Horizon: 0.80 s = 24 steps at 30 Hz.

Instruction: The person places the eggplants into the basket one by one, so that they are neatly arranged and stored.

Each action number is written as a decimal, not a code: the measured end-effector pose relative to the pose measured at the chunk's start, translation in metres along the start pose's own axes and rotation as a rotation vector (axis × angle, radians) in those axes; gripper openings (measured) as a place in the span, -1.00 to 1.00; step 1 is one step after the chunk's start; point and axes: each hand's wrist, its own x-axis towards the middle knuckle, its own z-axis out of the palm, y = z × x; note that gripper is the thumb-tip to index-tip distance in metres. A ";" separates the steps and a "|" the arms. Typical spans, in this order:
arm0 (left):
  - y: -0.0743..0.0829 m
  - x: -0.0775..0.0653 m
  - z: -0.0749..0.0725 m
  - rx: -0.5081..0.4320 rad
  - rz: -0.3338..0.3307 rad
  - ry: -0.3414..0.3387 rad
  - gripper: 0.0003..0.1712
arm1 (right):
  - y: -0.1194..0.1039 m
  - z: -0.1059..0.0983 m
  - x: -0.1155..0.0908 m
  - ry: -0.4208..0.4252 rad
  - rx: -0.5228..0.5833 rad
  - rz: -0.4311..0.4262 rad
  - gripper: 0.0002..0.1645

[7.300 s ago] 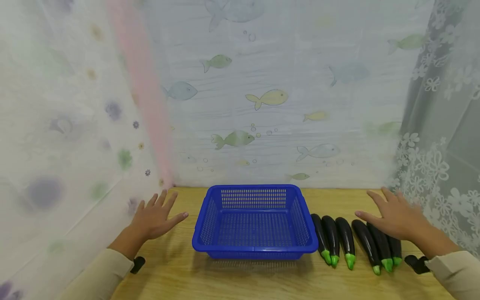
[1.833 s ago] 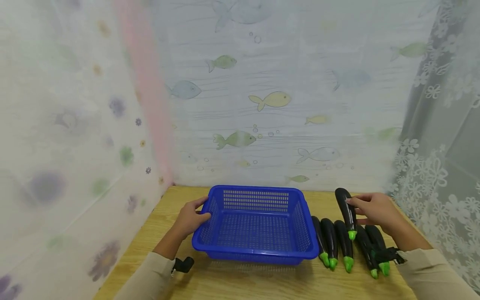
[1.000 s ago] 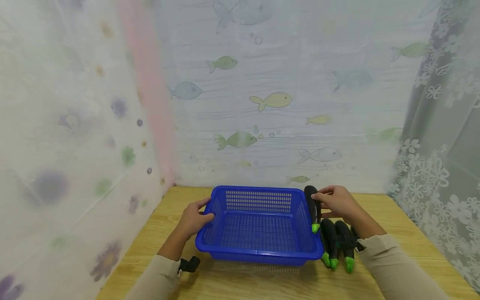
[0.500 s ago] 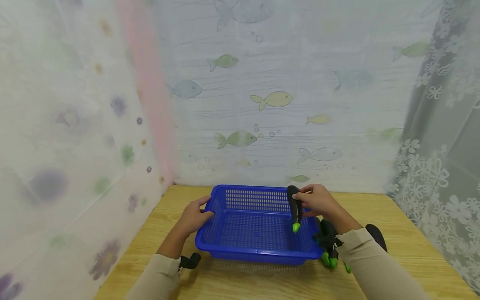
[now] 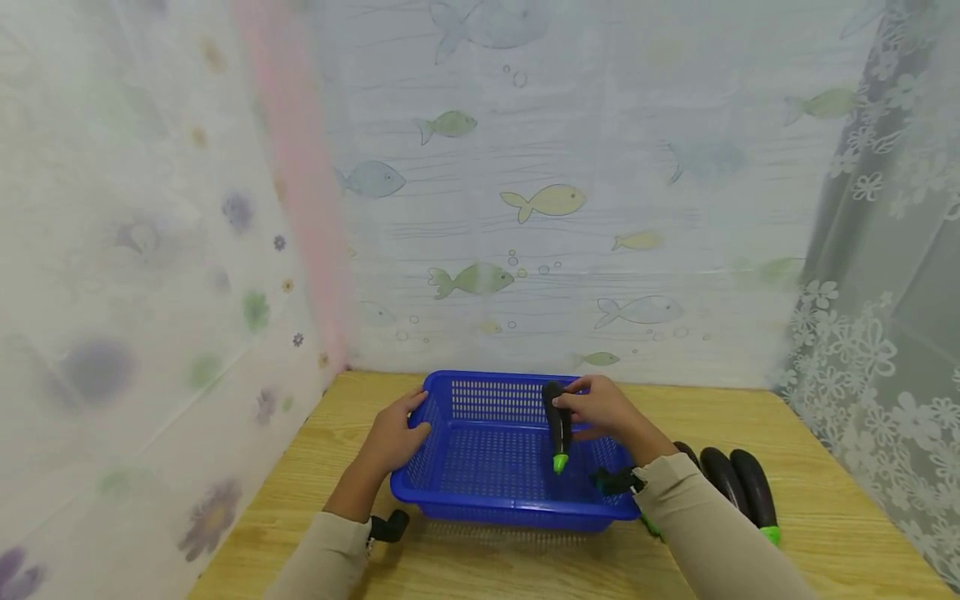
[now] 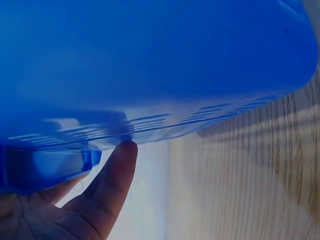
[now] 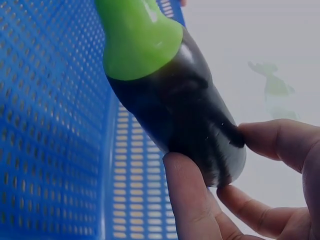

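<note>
My right hand pinches a dark eggplant with a green stem end, between thumb and fingertips near its blunt end. The eggplant hangs over the right half of a blue plastic basket, stem end pointing down toward me. In the right wrist view the thumb lies on one side of the held eggplant and the fingers on the other. At the basket's left rim, my left hand grips with the thumb over the edge. The left wrist view shows its thumb and fingers around the basket rim.
More eggplants lie on the wooden table right of the basket, partly hidden under my right sleeve. A wall sheet with printed fish stands behind, and a flowered sheet runs along the left.
My right hand lifted an eggplant from the right-hand row and carried it left, from beside the basket to over its inside. My left hand came from the table's left to the basket rim.
</note>
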 end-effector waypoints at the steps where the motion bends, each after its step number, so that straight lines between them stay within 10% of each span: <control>1: 0.000 0.000 0.000 -0.004 -0.002 -0.004 -0.25 | 0.000 0.003 0.001 -0.001 0.009 0.005 -0.31; 24: 0.000 -0.003 0.001 -0.043 -0.025 -0.039 -0.14 | -0.001 0.057 0.028 -0.026 0.068 0.066 -0.46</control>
